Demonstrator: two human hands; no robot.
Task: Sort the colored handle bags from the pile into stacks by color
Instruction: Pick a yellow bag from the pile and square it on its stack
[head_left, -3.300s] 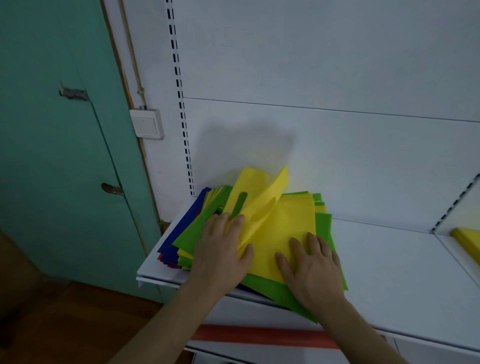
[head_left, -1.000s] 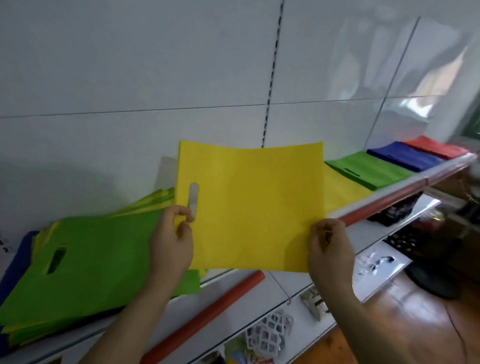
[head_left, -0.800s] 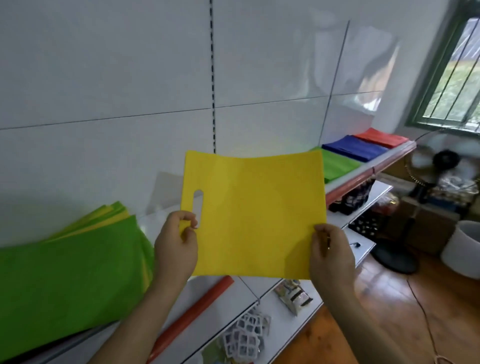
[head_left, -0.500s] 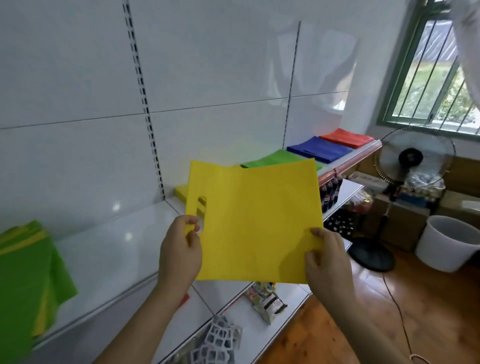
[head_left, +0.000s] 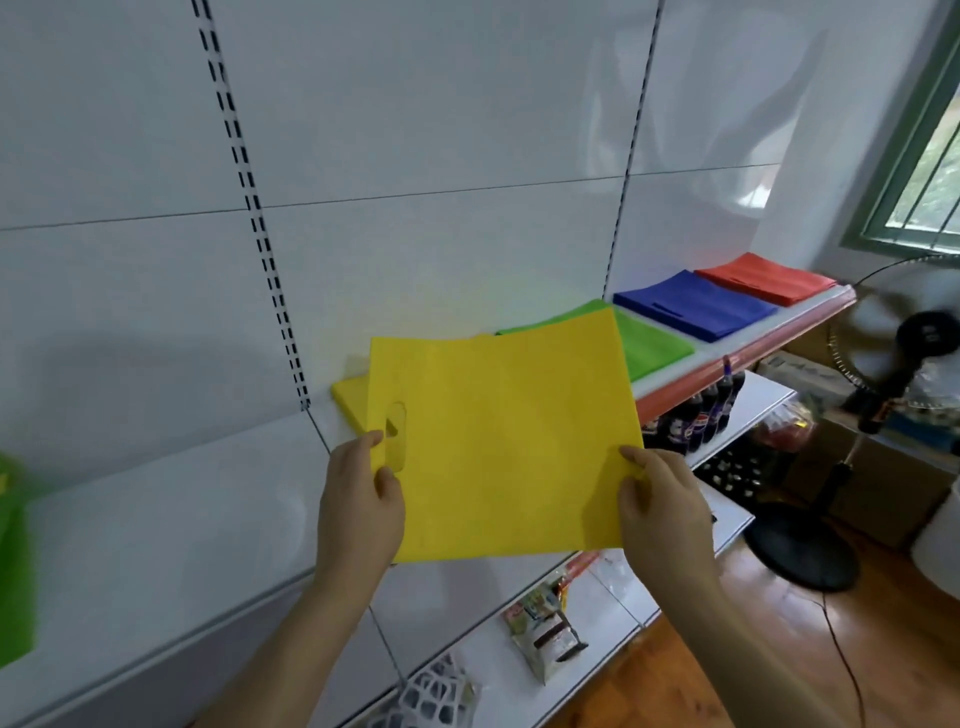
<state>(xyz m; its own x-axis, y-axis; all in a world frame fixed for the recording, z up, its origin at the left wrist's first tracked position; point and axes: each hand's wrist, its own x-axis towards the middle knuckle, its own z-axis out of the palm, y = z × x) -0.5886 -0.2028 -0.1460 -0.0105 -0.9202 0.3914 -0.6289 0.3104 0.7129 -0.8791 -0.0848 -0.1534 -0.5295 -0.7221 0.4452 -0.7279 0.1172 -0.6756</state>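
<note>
Above the yellow stack (head_left: 349, 396), I am pinching the bag (head_left: 501, 447) with both hands (left (head_left: 358, 512), right (head_left: 662, 512)), squaring edges before lowering.

Bag (head_left: 509, 447) held before shelf (head_left: 156, 530); four stacks (head_left: 696, 309) rightward on it.

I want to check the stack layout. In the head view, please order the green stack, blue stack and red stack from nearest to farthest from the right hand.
Measured from the right hand, which pinches the yellow bag:
1. Green stack: just behind the bag, on the shelf.
2. Blue stack: further right along the shelf.
3. Red stack: at the shelf's far right end, near the window.
</note>
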